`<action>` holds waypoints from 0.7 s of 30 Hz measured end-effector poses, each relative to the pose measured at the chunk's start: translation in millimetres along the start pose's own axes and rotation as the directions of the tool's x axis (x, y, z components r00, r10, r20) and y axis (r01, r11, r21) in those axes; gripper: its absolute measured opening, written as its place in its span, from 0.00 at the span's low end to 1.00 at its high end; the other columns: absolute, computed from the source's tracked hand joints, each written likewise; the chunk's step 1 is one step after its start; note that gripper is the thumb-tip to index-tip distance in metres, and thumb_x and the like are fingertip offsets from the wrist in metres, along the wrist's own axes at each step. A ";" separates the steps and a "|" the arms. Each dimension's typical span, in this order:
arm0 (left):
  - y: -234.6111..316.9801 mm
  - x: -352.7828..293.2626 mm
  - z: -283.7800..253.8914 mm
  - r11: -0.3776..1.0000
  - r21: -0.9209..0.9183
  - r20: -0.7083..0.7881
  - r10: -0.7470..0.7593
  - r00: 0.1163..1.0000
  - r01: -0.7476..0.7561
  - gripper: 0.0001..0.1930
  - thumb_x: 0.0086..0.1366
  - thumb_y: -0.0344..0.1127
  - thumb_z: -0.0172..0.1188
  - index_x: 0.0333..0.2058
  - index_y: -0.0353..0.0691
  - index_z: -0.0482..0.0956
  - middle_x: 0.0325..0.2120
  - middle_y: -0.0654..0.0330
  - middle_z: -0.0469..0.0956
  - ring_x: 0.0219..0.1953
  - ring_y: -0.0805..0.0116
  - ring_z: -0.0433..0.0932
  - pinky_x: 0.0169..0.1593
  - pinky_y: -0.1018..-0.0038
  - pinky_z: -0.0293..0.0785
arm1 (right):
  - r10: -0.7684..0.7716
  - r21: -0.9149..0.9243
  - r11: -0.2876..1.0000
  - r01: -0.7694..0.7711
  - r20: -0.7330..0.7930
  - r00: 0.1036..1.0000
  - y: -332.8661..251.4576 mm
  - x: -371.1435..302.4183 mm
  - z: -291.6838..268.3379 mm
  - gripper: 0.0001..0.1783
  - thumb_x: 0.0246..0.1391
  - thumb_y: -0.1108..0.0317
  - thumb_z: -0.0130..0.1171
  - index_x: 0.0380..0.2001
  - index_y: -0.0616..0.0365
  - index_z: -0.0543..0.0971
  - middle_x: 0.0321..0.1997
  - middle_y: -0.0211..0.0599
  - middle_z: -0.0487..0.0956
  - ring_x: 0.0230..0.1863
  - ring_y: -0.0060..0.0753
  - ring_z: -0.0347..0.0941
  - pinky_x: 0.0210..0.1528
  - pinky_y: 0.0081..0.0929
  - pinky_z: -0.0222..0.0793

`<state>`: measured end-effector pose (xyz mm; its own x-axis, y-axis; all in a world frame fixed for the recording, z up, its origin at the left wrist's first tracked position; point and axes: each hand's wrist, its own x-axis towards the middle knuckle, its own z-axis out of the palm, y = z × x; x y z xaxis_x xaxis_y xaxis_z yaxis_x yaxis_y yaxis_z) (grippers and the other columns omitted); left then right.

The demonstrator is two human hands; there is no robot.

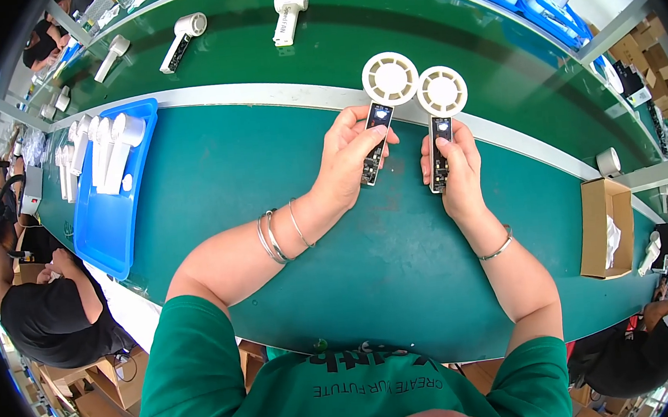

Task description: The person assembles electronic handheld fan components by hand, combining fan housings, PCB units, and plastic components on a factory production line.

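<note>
In my left hand I grip a white handheld fan by its handle, whose front is off so the dark circuit board shows. My right hand holds a second handheld fan of the same kind, its board bare as well. Each thumb presses on the board of its fan. Both round heads point away from me, side by side and close together, above the far part of the green table. A small light patch shows near the top of each board.
At the left, a blue tray carries several white fans. More fans, such as one white fan, lie on the green conveyor beyond a pale rail. An open cardboard box stands at the right. People sit at both sides.
</note>
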<state>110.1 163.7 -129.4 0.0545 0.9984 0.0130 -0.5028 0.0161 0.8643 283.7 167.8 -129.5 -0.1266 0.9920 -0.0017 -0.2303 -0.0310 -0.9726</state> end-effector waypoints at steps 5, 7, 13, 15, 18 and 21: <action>0.7 -0.3 -0.4 1.000 0.005 -0.004 0.005 1.000 -0.005 0.11 0.60 0.33 0.53 0.41 0.37 0.67 0.28 0.57 0.76 0.24 0.77 0.71 0.27 0.81 0.69 | -0.002 0.008 1.000 0.002 0.005 1.000 0.6 -0.1 0.8 0.19 0.57 0.68 0.46 0.51 0.62 0.62 0.29 0.33 0.72 0.21 0.19 0.67 0.19 0.17 0.66; 0.7 0.0 -0.7 1.000 0.006 -0.002 0.002 1.000 -0.002 0.12 0.60 0.33 0.53 0.41 0.37 0.67 0.28 0.57 0.76 0.25 0.77 0.71 0.27 0.81 0.69 | 0.000 0.007 1.000 0.000 0.004 1.000 0.5 0.0 0.4 0.19 0.57 0.67 0.46 0.51 0.62 0.62 0.29 0.33 0.72 0.21 0.19 0.67 0.19 0.17 0.66; 1.0 0.3 -0.6 1.000 0.002 0.001 0.002 1.000 -0.002 0.11 0.60 0.33 0.53 0.40 0.38 0.67 0.28 0.58 0.76 0.25 0.77 0.71 0.27 0.81 0.69 | -0.002 0.007 1.000 0.002 0.005 1.000 -0.6 0.3 1.1 0.19 0.57 0.68 0.46 0.51 0.62 0.62 0.29 0.33 0.72 0.21 0.19 0.67 0.19 0.17 0.66; 0.7 0.4 -0.4 1.000 0.003 0.002 0.002 1.000 -0.002 0.11 0.60 0.34 0.53 0.40 0.38 0.67 0.28 0.58 0.76 0.25 0.77 0.71 0.27 0.81 0.69 | 0.003 0.001 1.000 -0.003 0.005 1.000 -0.9 0.3 0.5 0.19 0.57 0.68 0.46 0.51 0.61 0.62 0.28 0.33 0.72 0.20 0.19 0.67 0.19 0.17 0.66; 0.5 0.4 0.1 1.000 0.000 -0.008 -0.009 1.000 0.009 0.11 0.60 0.34 0.54 0.40 0.38 0.67 0.28 0.58 0.76 0.25 0.77 0.71 0.27 0.81 0.69 | 0.003 0.009 1.000 -0.003 0.003 1.000 0.0 0.4 0.3 0.19 0.57 0.68 0.46 0.50 0.61 0.62 0.28 0.33 0.72 0.20 0.19 0.68 0.19 0.17 0.66; -0.2 1.1 0.0 1.000 -0.004 -0.006 -0.005 1.000 0.005 0.11 0.60 0.35 0.54 0.40 0.38 0.67 0.28 0.58 0.76 0.25 0.77 0.71 0.27 0.81 0.69 | 0.000 -0.002 1.000 0.000 0.001 1.000 1.0 0.9 -0.5 0.18 0.57 0.68 0.46 0.50 0.61 0.62 0.28 0.33 0.72 0.20 0.19 0.68 0.19 0.17 0.66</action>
<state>110.2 164.7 -129.5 0.0513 0.9987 0.0059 -0.5062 0.0209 0.8622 283.8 168.7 -130.6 -0.1276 0.9918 -0.0013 -0.2281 -0.0306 -0.9731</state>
